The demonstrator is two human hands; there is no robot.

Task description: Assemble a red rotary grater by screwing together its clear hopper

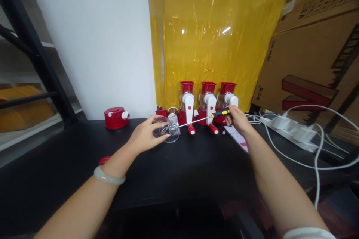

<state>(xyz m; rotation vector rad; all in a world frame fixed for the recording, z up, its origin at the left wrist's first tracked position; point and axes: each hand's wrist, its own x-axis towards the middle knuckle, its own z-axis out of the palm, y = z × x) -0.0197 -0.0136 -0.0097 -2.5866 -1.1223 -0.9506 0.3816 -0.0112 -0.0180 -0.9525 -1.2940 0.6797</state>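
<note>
Left hand point(150, 133) grips clear plastic part point(162, 127) above black table point(168, 171); right hand point(238, 118) holds screwdriver point(220, 113), shaft directed left, its tip at the part, left of three red-and-white grinders point(208, 101).

At the centre, the clear part point(160, 129) looks like smooth, glossy plastic. The screwdriver point(220, 113) has a shiny metal shaft and a black-and-yellow plastic-looking handle. Right of centre, the graters point(209, 108) look like glossy red and white plastic. Upper centre, the yellow sheet point(207, 33) is wrinkled, shiny film. At right, the box point(311, 52) is matt brown cardboard. The table point(157, 179) looks smooth and dark.
</note>
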